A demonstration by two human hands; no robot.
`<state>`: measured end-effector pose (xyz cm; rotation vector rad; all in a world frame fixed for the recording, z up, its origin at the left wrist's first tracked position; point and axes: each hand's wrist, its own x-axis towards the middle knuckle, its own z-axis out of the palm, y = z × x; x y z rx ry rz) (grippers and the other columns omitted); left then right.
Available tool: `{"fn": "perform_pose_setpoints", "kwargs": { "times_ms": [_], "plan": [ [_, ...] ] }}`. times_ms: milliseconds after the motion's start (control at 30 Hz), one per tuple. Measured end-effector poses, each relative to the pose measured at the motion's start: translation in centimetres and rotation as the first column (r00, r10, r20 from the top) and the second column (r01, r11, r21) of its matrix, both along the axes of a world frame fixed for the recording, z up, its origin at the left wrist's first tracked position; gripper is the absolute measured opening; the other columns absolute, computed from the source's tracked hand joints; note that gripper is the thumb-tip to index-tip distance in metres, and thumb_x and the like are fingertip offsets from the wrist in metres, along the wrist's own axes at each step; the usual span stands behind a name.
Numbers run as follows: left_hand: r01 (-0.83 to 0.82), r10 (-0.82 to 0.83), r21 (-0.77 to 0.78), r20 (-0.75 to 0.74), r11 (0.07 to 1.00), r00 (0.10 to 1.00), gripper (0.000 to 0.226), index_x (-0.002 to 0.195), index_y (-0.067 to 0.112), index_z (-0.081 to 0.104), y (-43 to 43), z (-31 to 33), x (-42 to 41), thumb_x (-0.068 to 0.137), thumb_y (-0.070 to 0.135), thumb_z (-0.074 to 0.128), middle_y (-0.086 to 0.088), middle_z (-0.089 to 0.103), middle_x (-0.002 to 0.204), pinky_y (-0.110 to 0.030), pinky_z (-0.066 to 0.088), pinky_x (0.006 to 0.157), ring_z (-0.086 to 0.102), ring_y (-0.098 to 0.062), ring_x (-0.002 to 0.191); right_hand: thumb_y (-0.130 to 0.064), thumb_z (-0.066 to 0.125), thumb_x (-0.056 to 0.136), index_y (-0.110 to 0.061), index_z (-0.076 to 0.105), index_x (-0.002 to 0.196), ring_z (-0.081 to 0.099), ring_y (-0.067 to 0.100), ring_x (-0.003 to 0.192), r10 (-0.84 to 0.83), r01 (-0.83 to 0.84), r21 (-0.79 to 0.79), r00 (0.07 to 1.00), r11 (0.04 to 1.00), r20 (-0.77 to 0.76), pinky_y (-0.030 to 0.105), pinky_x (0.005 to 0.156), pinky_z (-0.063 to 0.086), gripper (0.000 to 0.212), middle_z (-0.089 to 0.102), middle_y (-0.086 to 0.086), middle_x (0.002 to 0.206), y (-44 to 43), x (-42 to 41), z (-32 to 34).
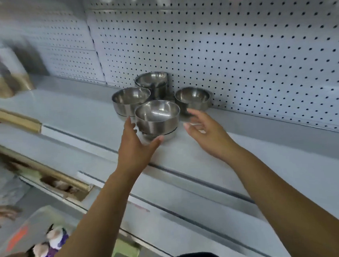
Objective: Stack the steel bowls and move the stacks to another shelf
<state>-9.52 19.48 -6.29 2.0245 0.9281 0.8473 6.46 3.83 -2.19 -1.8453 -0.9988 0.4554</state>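
At the front of the cluster on the grey shelf, your left hand is spread open, thumb lying across the foot of the front stack and fingers rising along its left side. Nothing is clasped yet, and the blur hides whether skin meets steel. Your right hand hangs loose-fingered just right of that stack, apart from it and holding nothing. The front stack looks like two nested bowls with a dark seam between them, so if you squeeze only the upper one, the lower may stay behind or drop free mid-lift. Polished steel is probably slick, and a one-sided push from your left thumb could skate the stack towards your right hand rather than raise it. Your left fingertips sit very near the left stack, and your right fingertips near the single bowl, so a wide closing motion could knock either one. The back stack stands against the pegboard wall, just behind the others, and a shove there would likely rattle the whole group.
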Motion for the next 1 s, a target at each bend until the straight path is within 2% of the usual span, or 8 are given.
{"fn": "perform_pose_setpoints", "kwargs": {
  "times_ms": [133, 233, 367, 467, 633, 700, 800, 1000],
  "plan": [
    [0.074, -0.074, 0.056, 0.010, 0.996, 0.997, 0.092, 0.146, 0.031, 0.036, 2.5, -0.9, 0.5, 0.072, 0.058, 0.083, 0.009, 0.053, 0.138, -0.038, 0.052, 0.099, 0.055, -0.011, 0.118, -0.045, 0.059, 0.102, -0.042, 0.045, 0.151, 0.050, 0.012, 0.137, -0.006, 0.007, -0.017, 0.999, 1.000, 0.052, 0.032, 0.108, 0.045, 0.051, 0.049, -0.007, 0.155, 2.3, -1.5, 0.0],
    [0.123, -0.123, 0.034, 0.004, 0.992, 0.992, 0.089, 0.144, 0.029, 0.041, 3.7, -1.7, 0.6, 0.072, 0.063, 0.080, 0.009, 0.055, 0.137, -0.041, 0.052, 0.100, 0.055, -0.012, 0.120, -0.041, 0.063, 0.101, -0.034, 0.049, 0.149, 0.049, 0.010, 0.133, -0.038, 0.041, -0.026, 0.995, 0.999, 0.090, 0.027, 0.103, 0.040, 0.050, 0.051, -0.004, 0.153, 3.3, -2.3, 0.0],
    [0.129, -0.120, 0.128, -0.074, 0.983, 0.990, 0.085, 0.137, 0.030, 0.045, 3.8, -2.3, 0.3, 0.072, 0.080, 0.066, 0.010, 0.063, 0.134, -0.037, 0.052, 0.094, 0.060, -0.014, 0.121, -0.037, 0.074, 0.094, -0.024, 0.061, 0.125, 0.056, 0.006, 0.118, -0.116, 0.113, 0.029, 0.984, 0.993, 0.132, 0.016, 0.090, 0.043, 0.036, 0.064, -0.011, 0.124, 4.4, -2.6, -0.4],
    [0.128, -0.118, 0.172, -0.069, 0.977, 0.991, 0.083, 0.136, 0.029, 0.046, 4.0, -2.5, 0.5, 0.073, 0.082, 0.062, 0.011, 0.064, 0.131, -0.035, 0.052, 0.091, 0.061, -0.013, 0.119, -0.035, 0.078, 0.090, -0.021, 0.062, 0.111, 0.059, 0.002, 0.111, -0.170, 0.162, 0.071, 0.978, 0.984, 0.124, 0.009, 0.084, 0.039, 0.030, 0.066, -0.014, 0.111, 5.1, -2.8, -0.9],
    [0.139, -0.131, 0.196, -0.050, 0.971, 0.990, 0.091, 0.144, 0.027, 0.043, 4.5, -3.1, 0.4, 0.074, 0.083, 0.059, 0.010, 0.063, 0.135, -0.038, 0.053, 0.095, 0.060, -0.015, 0.122, -0.029, 0.081, 0.089, -0.025, 0.063, 0.106, 0.060, -0.003, 0.114, -0.243, 0.228, 0.185, 0.968, 0.956, 0.062, 0.027, 0.101, 0.047, 0.025, 0.065, -0.024, 0.109, 5.2, -3.6, -1.5],
    [0.137, -0.128, 0.189, -0.059, 0.972, 0.990, 0.100, 0.152, 0.025, 0.037, 4.6, -3.2, 0.4, 0.074, 0.084, 0.058, 0.006, 0.058, 0.144, -0.043, 0.050, 0.103, 0.057, -0.018, 0.129, -0.028, 0.081, 0.089, -0.031, 0.062, 0.103, 0.059, -0.007, 0.115, -0.284, 0.269, 0.231, 0.958, 0.935, 0.035, 0.027, 0.103, 0.049, 0.024, 0.064, -0.024, 0.109, 4.9, -3.8, -1.6],
    [0.139, -0.130, 0.182, -0.062, 0.973, 0.990, 0.098, 0.154, 0.025, 0.034, 4.8, -3.4, 0.4, 0.077, 0.079, 0.062, 0.006, 0.054, 0.148, -0.044, 0.048, 0.106, 0.054, -0.019, 0.133, -0.025, 0.081, 0.088, -0.038, 0.059, 0.099, 0.060, -0.005, 0.115, -0.362, 0.351, 0.302, 0.932, 0.886, -0.021, 0.025, 0.103, 0.051, 0.028, 0.066, -0.021, 0.112, 3.6, -3.7, -1.4],
    [0.136, -0.130, 0.162, -0.042, 0.977, 0.991, 0.087, 0.152, 0.031, 0.032, 4.9, -3.7, 0.3, 0.082, 0.077, 0.056, 0.007, 0.056, 0.146, -0.044, 0.050, 0.104, 0.057, -0.018, 0.129, -0.021, 0.081, 0.088, -0.026, 0.063, 0.108, 0.064, 0.007, 0.120, -0.464, 0.466, 0.308, 0.882, 0.829, -0.086, 0.037, 0.108, 0.052, 0.027, 0.070, -0.011, 0.118, -1.1, -3.5, -2.6]
  ]
}}
